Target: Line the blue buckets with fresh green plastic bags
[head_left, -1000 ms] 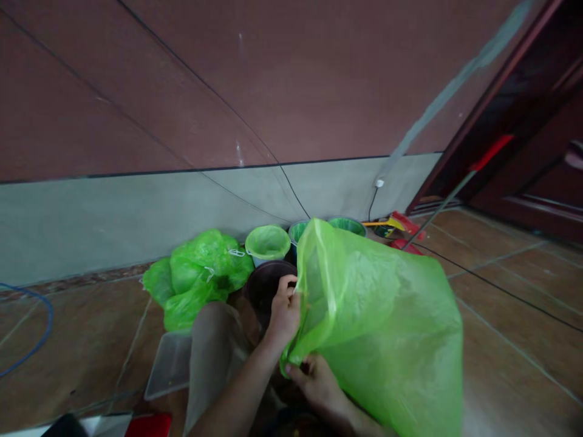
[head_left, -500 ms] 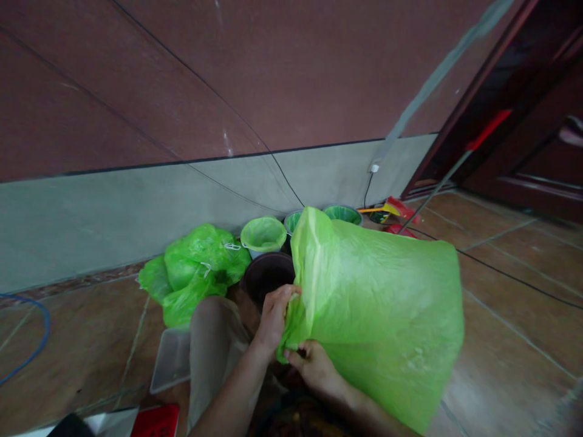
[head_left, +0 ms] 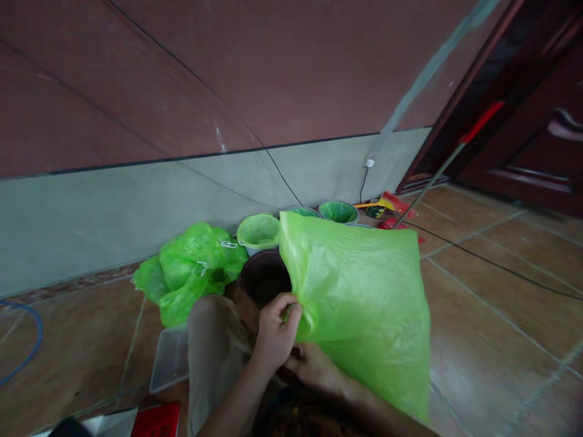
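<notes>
A large, light green plastic bag (head_left: pixel 359 279), puffed out with air, spreads from my hands to the right. My left hand (head_left: pixel 277 328) pinches its gathered edge between thumb and fingers. Just below, my right hand (head_left: pixel 314 367) is curled close to the bag's lower edge, its fingertips partly behind my left wrist, so what they grip is hidden. A dark brown bucket (head_left: pixel 264 282) stands right beyond my left hand, partly covered by the bag.
Bunched green bags (head_left: pixel 191 267) with white ties lie left by the wall. A green-lined bucket (head_left: pixel 258 233) and another lined bucket (head_left: pixel 337 211) stand along it. A clear plastic tray (head_left: pixel 169 358) sits by my knee. A red-handled pole (head_left: pixel 437 173) leans at the right.
The bag has flattened somewhat and its far end has drawn in to the left. My left hand has turned into a clear pinch on the edge; my right hand has slipped partly behind it.
</notes>
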`<control>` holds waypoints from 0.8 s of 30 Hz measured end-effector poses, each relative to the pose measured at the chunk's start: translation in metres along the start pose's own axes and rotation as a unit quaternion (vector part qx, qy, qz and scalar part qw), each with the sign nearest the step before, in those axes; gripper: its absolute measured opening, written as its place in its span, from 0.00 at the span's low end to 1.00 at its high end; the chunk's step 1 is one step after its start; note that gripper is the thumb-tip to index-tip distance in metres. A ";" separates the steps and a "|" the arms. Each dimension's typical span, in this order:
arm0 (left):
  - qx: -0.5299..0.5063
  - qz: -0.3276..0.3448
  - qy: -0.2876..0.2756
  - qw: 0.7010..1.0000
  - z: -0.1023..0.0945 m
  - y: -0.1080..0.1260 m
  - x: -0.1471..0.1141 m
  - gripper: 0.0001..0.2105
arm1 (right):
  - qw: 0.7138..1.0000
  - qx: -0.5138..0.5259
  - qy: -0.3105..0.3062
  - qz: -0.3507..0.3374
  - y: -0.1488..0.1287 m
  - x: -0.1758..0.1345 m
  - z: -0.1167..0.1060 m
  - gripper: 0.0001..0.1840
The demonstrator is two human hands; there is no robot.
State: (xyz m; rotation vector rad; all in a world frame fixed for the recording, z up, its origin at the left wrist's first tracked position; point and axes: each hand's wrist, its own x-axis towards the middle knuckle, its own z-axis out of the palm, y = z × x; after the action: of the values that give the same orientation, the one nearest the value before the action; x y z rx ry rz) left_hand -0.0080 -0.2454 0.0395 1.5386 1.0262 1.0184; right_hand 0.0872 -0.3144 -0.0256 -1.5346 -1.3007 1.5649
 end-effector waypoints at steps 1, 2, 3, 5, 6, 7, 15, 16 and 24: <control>-0.005 -0.024 0.013 1.000 -0.002 -0.003 0.003 0.08 | 0.999 -0.027 -0.019 -0.002 -0.008 -0.009 -0.006 0.18; -0.015 -0.046 0.024 0.999 -0.005 -0.005 0.007 0.07 | 0.998 -0.046 -0.036 -0.002 -0.018 -0.019 -0.014 0.19; -0.026 -0.064 0.034 0.997 -0.009 -0.008 0.010 0.07 | 0.997 -0.056 -0.053 -0.004 -0.030 -0.032 -0.023 0.19; -0.042 -0.083 0.054 0.994 -0.017 -0.013 0.015 0.07 | 0.995 -0.057 -0.074 -0.014 -0.057 -0.061 -0.047 0.18; -0.046 -0.087 0.058 0.993 -0.020 -0.017 0.017 0.07 | 0.995 -0.051 -0.081 -0.026 -0.072 -0.076 -0.061 0.18; -0.051 -0.090 0.058 0.993 -0.023 -0.020 0.019 0.08 | 0.996 -0.036 -0.072 -0.039 -0.087 -0.092 -0.076 0.19; -0.038 -0.118 0.015 0.992 -0.022 -0.049 0.025 0.08 | 0.944 -0.008 0.295 -0.148 -0.117 -0.102 -0.188 0.24; -0.021 -0.114 0.005 0.993 -0.022 -0.052 0.026 0.08 | 0.935 -0.056 0.322 -0.136 -0.105 -0.086 -0.197 0.24; 0.063 -0.159 0.016 0.985 -0.030 -0.078 0.027 0.08 | 0.956 -0.108 0.264 0.072 0.007 -0.023 -0.220 0.23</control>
State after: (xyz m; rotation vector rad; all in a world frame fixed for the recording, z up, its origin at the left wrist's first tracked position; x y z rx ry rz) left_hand -0.0382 -0.1996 -0.0286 1.4042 1.3317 0.7688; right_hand 0.3042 -0.2854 0.0078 -2.0458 -1.0904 0.9994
